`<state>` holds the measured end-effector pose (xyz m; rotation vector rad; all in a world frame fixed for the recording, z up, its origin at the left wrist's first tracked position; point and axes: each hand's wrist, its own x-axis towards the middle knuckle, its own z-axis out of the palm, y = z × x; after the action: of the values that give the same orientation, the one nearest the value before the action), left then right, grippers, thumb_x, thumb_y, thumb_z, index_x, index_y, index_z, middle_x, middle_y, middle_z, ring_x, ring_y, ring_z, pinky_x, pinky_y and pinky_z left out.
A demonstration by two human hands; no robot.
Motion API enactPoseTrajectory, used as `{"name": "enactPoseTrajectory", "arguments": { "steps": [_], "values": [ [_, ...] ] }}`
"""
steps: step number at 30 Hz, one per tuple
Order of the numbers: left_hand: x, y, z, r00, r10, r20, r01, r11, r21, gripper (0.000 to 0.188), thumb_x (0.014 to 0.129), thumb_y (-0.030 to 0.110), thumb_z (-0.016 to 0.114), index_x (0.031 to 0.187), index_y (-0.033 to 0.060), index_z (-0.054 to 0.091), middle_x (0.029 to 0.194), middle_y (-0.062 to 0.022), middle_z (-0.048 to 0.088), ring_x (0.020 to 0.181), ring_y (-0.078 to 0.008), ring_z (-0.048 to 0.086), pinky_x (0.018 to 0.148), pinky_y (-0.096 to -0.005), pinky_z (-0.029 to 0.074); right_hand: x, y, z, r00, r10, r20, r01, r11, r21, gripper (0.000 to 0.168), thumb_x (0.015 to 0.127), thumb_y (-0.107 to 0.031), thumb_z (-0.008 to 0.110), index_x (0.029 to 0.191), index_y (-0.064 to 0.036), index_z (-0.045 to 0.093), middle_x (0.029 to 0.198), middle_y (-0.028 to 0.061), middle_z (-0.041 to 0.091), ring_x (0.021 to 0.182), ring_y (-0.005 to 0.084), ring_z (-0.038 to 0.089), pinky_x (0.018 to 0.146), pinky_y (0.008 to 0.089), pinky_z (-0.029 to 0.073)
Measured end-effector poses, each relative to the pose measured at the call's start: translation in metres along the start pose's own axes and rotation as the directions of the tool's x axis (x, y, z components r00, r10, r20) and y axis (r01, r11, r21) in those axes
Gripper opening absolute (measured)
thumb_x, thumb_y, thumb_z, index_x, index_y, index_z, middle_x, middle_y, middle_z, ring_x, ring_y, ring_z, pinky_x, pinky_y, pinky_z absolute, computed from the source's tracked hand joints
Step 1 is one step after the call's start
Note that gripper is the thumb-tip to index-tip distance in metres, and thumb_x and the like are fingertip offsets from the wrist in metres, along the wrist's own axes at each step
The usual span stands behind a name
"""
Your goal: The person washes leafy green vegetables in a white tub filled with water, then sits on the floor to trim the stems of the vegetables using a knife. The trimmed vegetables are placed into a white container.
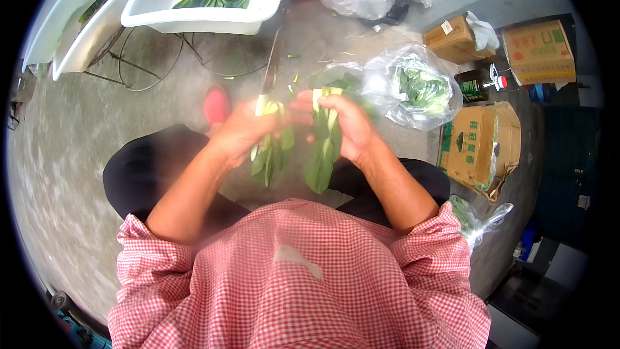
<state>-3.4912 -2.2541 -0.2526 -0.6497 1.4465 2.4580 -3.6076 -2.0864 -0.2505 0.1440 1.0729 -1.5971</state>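
Observation:
My left hand (242, 128) grips a small bunch of leafy greens (272, 157), pale stalks up and leaves hanging down. Just beyond its fingers a long narrow metal strip, like a knife blade (272, 65), points away from me; how it is held or fixed is hidden. My right hand (352, 123) holds another leafy green (319, 165), its cut-looking pale stalk ends between thumb and fingers. The two hands are close together above my lap, the fingers partly blurred. A clear plastic bag (421, 89) of greens lies beyond my right hand.
A white plastic tub (193, 17) of greens stands ahead on a wire stand (155, 75), with a second white tub (80, 41) to its left. On the right are cardboard boxes (467, 140) and a dark bottle (474, 85). Plant scraps litter the concrete floor (63, 155).

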Motion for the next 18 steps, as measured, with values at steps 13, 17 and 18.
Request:
{"name": "enactPoseTrajectory", "arguments": {
  "steps": [13, 17, 18],
  "values": [
    [0.016, -0.004, 0.029, 0.988, 0.049, -0.145, -0.029, 0.990, 0.138, 0.027, 0.078, 0.012, 0.067, 0.102, 0.0015, 0.061, 0.080, -0.0017, 0.063, 0.063, -0.0059, 0.056, 0.052, -0.0187, 0.042, 0.001, 0.015, 0.006, 0.979, -0.008, 0.205, -0.033, 0.979, 0.200, 0.041, 0.094, -0.021, 0.041, 0.131, -0.001, 0.040, 0.120, 0.0107, 0.052, 0.105, 0.0190, 0.054, 0.089, 0.0337, 0.045],
    [0.018, -0.005, 0.016, 0.991, -0.047, -0.124, 0.055, 0.997, 0.062, 0.023, 0.076, 0.012, 0.065, 0.098, 0.0045, 0.061, 0.075, 0.0003, 0.061, 0.053, -0.0046, 0.052, 0.042, -0.0171, 0.036, 0.009, 0.011, -0.009, 0.925, -0.090, 0.368, -0.018, 0.960, 0.279, 0.049, 0.092, -0.022, 0.041, 0.135, 0.000, 0.033, 0.123, 0.0122, 0.050, 0.108, 0.0218, 0.051, 0.093, 0.0374, 0.042],
    [0.019, -0.005, 0.016, 0.995, -0.049, -0.091, 0.055, 0.996, 0.066, 0.024, 0.077, 0.014, 0.066, 0.098, 0.0050, 0.062, 0.078, 0.0005, 0.062, 0.056, -0.0047, 0.053, 0.043, -0.0174, 0.036, 0.020, 0.017, -0.028, 0.879, -0.123, 0.461, -0.053, 0.935, 0.352, 0.050, 0.091, -0.021, 0.041, 0.135, 0.001, 0.032, 0.124, 0.0131, 0.049, 0.110, 0.0228, 0.050, 0.094, 0.0378, 0.041]
  ]
}}
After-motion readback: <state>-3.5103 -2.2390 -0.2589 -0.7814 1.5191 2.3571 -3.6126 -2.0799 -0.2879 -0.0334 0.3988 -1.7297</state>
